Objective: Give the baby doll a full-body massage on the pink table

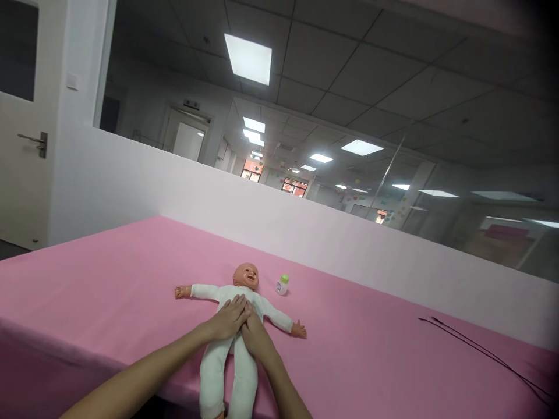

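A baby doll (212, 372) with a white cloth body lies on its back on the pink table cover (375, 355). Its head points to the far side and its arms are spread wide. My left hand (229, 318) lies flat on the doll's torso with the fingers stretched out. Beside it, my right hand (257, 331) rests on the torso too, its fingertips meeting those of the left hand. Both hands hide the middle of the doll's body. Just right of the doll's head stands a small clear bottle (282, 285) with a green cap.
Two thin black cables (484, 349) lie at the right of the table. A white wall (262, 206) with a long window above it borders the far side. At the far left is a door (26, 151) with a metal handle. The table's near edge runs below my left forearm.
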Motion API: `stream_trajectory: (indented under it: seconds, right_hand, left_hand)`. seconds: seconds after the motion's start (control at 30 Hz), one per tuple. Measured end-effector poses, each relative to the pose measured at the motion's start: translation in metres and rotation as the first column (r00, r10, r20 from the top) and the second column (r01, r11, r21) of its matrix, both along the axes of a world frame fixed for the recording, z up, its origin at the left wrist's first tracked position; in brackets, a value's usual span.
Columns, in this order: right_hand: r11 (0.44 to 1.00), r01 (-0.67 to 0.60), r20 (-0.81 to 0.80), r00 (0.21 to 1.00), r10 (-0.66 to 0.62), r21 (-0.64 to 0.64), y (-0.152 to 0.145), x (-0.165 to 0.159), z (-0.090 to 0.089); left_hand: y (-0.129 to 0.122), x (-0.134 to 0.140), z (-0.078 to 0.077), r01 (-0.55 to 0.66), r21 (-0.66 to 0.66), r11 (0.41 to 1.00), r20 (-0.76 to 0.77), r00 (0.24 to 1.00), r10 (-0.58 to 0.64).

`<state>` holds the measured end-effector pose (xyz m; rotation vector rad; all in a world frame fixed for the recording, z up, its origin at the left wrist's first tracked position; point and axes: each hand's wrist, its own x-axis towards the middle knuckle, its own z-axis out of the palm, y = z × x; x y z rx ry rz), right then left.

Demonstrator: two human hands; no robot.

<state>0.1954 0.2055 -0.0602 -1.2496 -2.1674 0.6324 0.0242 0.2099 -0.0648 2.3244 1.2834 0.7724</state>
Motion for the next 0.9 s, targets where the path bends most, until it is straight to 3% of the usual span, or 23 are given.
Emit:
stream_trajectory:
  seconds: [0.1, 0.2, 0.3, 0.43, 0.53, 0.67, 0.77, 0.9]
  right_hand:
    - [0.996, 0.092, -0.065, 0.994, -0.091, 0.007, 0.029, -0.002, 0.0]
    - [0.97, 0.241, -0.135, 0.961, -0.243, -0.032, 0.041, 0.01, -0.011]
    - [0.962, 0.266, -0.147, 0.951, -0.271, -0.055, 0.03, 0.026, -0.027]
    - [0.968, 0.235, -0.092, 0.966, -0.243, -0.086, -0.007, 0.034, -0.038]
    - [0.983, 0.17, -0.014, 0.985, -0.172, -0.061, -0.029, 0.025, -0.028]
    - [0.999, 0.009, -0.02, 1.0, -0.008, 0.044, -0.029, 0.005, 0.002]
    - [0.997, 0.01, -0.038, 0.999, -0.007, 0.074, -0.009, 0.0, 0.013]
    - [0.985, 0.171, -0.075, 0.982, -0.172, -0.024, 0.015, 0.009, -0.006]
  left_hand:
    - [0.021, 0.011, 0.005, -0.156, -0.087, 0.984, 0.036, 0.987, 0.159]
    - [0.031, -0.002, -0.002, -0.257, -0.149, 0.955, 0.056, 0.962, 0.267]
    - [0.021, -0.026, -0.015, -0.243, -0.193, 0.951, 0.064, 0.964, 0.26]
    - [-0.009, -0.045, -0.025, -0.152, -0.249, 0.956, 0.055, 0.984, 0.171]
    - [-0.022, -0.035, -0.018, -0.07, -0.194, 0.978, 0.023, 0.997, 0.076]
    - [-0.014, -0.002, 0.001, 0.06, -0.017, 0.998, -0.061, 0.996, -0.061]
    - [0.004, 0.013, 0.008, 0.032, 0.062, 0.998, -0.089, 0.996, -0.026]
    - [0.02, 0.007, 0.003, -0.139, -0.035, 0.99, -0.009, 0.99, 0.138]
